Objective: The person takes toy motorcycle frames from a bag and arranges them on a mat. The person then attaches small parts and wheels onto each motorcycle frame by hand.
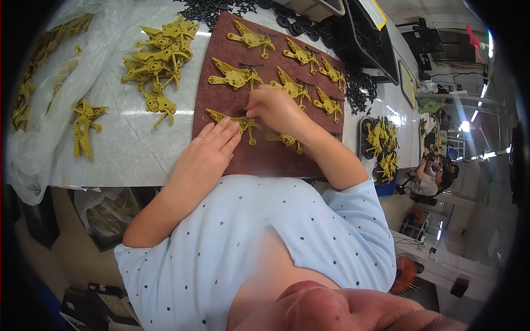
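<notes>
On a brown towel mat (221, 157) lie several yellow plastic frame parts in rough rows, most with a thin black T-shaped piece at one end. My left hand (210, 148) rests with its fingers stretched out, their tips on the nearest left yellow part (252, 128). Over the same part, my right hand (276, 107) is closed in a pinch at a small black piece (242, 113), which the fingers partly cover. Another yellow part (284, 139) lies beneath my right wrist. Just beyond my hands is a further yellow part (234, 76).
Stacked yellow parts (160, 55) lie left of the mat, beside a clear plastic bag (110, 33) over more of them. Small black pieces (361, 91) are heaped on the right near a black bin (372, 41). A tray (364, 146) holds yellow parts. Another person (428, 182) sits farther off.
</notes>
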`<state>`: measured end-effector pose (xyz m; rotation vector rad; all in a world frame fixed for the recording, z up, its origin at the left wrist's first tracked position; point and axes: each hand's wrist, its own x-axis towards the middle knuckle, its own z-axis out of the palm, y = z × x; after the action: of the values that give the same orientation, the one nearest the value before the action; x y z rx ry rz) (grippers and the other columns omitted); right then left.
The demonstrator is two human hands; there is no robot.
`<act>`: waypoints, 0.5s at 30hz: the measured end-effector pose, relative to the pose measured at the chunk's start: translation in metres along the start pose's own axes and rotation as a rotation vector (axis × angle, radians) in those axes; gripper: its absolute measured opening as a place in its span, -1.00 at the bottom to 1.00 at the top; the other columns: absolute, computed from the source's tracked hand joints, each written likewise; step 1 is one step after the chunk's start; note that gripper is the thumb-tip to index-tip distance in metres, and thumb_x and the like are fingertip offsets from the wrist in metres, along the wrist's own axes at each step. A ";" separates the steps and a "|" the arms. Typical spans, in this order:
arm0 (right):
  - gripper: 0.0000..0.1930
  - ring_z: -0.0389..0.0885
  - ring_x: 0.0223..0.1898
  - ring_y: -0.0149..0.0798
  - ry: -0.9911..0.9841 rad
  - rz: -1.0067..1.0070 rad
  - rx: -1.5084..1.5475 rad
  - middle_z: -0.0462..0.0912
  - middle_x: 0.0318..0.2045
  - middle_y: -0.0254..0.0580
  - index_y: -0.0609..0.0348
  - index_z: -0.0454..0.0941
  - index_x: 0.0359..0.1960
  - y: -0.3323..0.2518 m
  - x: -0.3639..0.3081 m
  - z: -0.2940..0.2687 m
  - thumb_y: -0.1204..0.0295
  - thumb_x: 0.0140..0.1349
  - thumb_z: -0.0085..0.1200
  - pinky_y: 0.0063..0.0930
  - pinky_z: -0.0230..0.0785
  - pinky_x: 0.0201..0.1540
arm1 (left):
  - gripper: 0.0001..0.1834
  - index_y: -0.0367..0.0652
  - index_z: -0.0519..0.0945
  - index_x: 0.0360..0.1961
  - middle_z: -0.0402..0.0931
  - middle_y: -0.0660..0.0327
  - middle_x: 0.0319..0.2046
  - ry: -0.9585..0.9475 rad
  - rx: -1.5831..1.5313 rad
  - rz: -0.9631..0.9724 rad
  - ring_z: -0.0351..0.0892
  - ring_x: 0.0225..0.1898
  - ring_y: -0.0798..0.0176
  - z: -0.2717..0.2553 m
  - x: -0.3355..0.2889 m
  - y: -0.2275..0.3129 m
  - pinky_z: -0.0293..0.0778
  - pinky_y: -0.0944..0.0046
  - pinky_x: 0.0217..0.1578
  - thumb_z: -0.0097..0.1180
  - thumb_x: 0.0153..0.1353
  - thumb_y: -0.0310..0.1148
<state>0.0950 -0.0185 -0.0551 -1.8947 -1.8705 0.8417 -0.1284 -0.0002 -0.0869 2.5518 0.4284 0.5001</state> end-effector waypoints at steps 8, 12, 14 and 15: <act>-0.89 0.52 -0.31 -0.10 0.052 -0.051 0.056 0.50 -0.45 -0.12 0.28 0.49 -0.49 0.009 0.000 0.011 0.61 -0.04 0.20 -0.35 0.38 -0.26 | -0.61 -0.38 0.54 -0.05 0.44 0.02 0.08 0.030 -0.011 -0.026 0.30 0.23 0.04 -0.002 0.005 0.006 0.22 0.09 0.22 0.07 0.05 -0.50; -0.88 0.52 -0.31 -0.13 -0.055 -0.009 0.102 0.52 -0.42 -0.13 0.25 0.56 -0.43 0.009 0.003 -0.003 0.51 0.01 0.22 -0.35 0.37 -0.23 | -0.57 -0.30 0.54 -0.02 0.40 0.07 0.13 -0.017 0.018 -0.010 0.28 0.24 0.05 -0.001 0.005 0.003 0.23 0.09 0.22 0.17 0.01 -0.50; -0.86 0.52 -0.30 -0.14 -0.109 0.023 0.135 0.53 -0.41 -0.14 0.24 0.58 -0.40 0.004 0.003 -0.009 0.47 0.02 0.24 -0.35 0.37 -0.22 | -0.57 -0.29 0.55 -0.03 0.41 0.06 0.12 -0.014 -0.003 -0.019 0.28 0.24 0.05 -0.001 0.004 0.003 0.24 0.09 0.21 0.19 0.00 -0.49; -0.83 0.52 -0.28 -0.15 -0.118 0.064 0.127 0.54 -0.39 -0.14 0.22 0.59 -0.37 0.000 0.002 -0.010 0.43 0.03 0.25 -0.35 0.37 -0.21 | -0.57 -0.29 0.55 -0.03 0.41 0.06 0.12 -0.022 0.001 -0.008 0.28 0.24 0.05 -0.001 0.004 0.004 0.24 0.09 0.21 0.19 0.00 -0.49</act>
<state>0.1014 -0.0150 -0.0481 -1.8730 -1.7840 1.0877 -0.1242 -0.0011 -0.0828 2.5532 0.4309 0.4681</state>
